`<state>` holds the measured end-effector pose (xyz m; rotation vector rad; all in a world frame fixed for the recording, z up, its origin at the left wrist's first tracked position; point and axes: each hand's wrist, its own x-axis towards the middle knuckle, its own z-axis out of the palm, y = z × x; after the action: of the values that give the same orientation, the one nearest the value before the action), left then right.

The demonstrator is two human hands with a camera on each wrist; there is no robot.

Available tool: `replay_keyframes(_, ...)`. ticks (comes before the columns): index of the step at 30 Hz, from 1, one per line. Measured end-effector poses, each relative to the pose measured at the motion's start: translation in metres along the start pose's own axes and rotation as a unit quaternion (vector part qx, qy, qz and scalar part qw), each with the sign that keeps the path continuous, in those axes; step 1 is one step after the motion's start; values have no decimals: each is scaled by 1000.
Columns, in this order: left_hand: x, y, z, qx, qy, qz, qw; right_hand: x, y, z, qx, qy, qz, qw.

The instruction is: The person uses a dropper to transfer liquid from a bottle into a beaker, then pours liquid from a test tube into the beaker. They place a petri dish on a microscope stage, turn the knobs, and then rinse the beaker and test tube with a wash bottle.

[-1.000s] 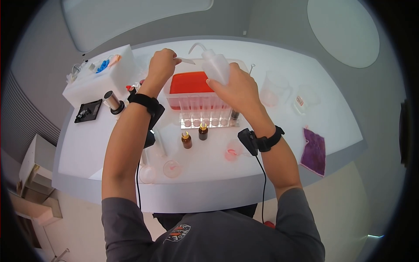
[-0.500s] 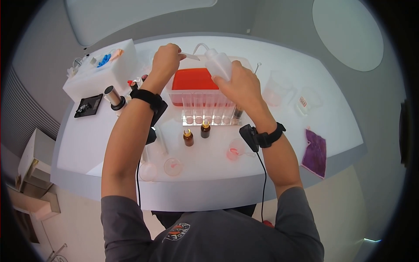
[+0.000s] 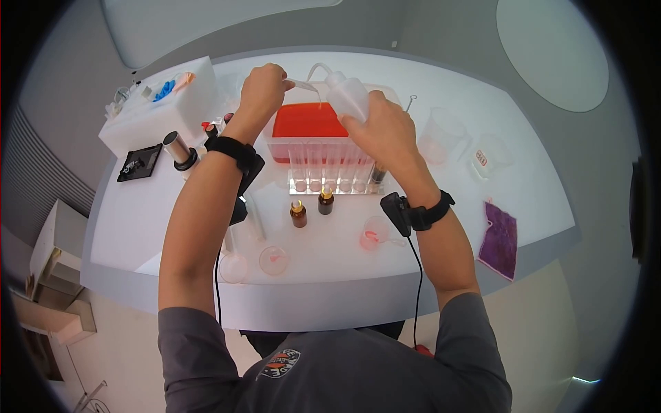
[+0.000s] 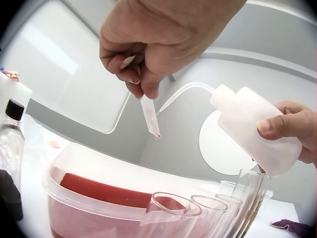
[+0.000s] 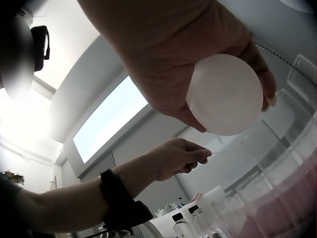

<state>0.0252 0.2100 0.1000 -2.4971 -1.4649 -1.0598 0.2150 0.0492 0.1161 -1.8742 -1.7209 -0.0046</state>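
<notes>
Between thumb and fingers, the left hand (image 4: 163,42) pinches one end of a thin clear slide (image 4: 150,116), tilted downward over a plastic tub (image 4: 99,210) of red liquid. A small pinkish drop shows at the slide's lower end. The right hand (image 3: 387,131) grips a white squeeze bottle (image 3: 348,96), whose bent spout (image 4: 188,87) points at the slide. In the right wrist view the bottle's round base (image 5: 227,94) faces the camera. Just in front of the tub stands a rack of test tubes (image 3: 330,165).
Two brown dropper bottles (image 3: 298,214) stand before the rack. Nearer the front edge are a shallow dish (image 3: 274,260) and a small pink-stained beaker (image 3: 372,235). A clear beaker (image 3: 441,131) and a purple cloth (image 3: 498,241) lie to the right, a white box (image 3: 165,103) back left.
Both hands keep their hold on the slide and bottle. The slide now tilts more steeply, and a thin trickle shows below it. The view has shifted slightly.
</notes>
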Motion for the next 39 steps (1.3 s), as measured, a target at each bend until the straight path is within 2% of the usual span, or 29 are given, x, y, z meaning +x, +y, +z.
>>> replay_keyframes(4, 0, -1, 1, -3, -6, -17, 1000, 0, 3, 2, 0, 29, -13, 999)
replay_keyframes(8, -1, -1, 3, 14, -13, -16, 1000, -8, 2, -4, 70, 59, -11, 996)
replay_keyframes(11, -5, 0, 6, 72, -96, -22, 993, -23, 9, -11, 160, 84, -42, 983)
replay_keyframes(14, -16, -2, 14, 156, -222, -7, 962, -46, 18, -25, 248, 92, -77, 961)
replay_keyframes(17, -22, -8, 17, 181, -238, 18, 954, -71, 40, -35, 343, 89, -94, 930)
replay_keyframes(20, -27, -6, 14, 145, -115, 11, 983, -93, 73, -42, 391, 111, -93, 909)
replay_keyframes(23, -32, -7, 20, 172, -157, 38, 972, -106, 113, -41, 403, 156, -81, 898)
replay_keyframes(25, -32, -2, 15, 177, -144, 38, 973, -110, 138, -34, 427, 177, -66, 884)
replay_keyframes(28, -37, 8, 15, 197, -167, 54, 965, -117, 166, -20, 464, 185, -11, 866)
replay_keyframes(29, -38, 10, 16, 204, -181, 60, 960, -118, 171, -15, 455, 191, -5, 870)
replay_keyframes(32, -36, 9, 15, 201, -118, 57, 971, -121, 184, 2, 450, 204, 13, 869)
replay_keyframes(35, -37, 12, 15, 244, -176, 37, 953, -126, 199, 24, 481, 199, 46, 853)
replay_keyframes(38, -32, 5, 14, 235, -113, 57, 964, -132, 209, 34, 479, 177, 67, 857)
replay_keyframes(39, -31, 5, 17, 267, -143, 53, 952, -133, 210, 36, 472, 169, 73, 862)
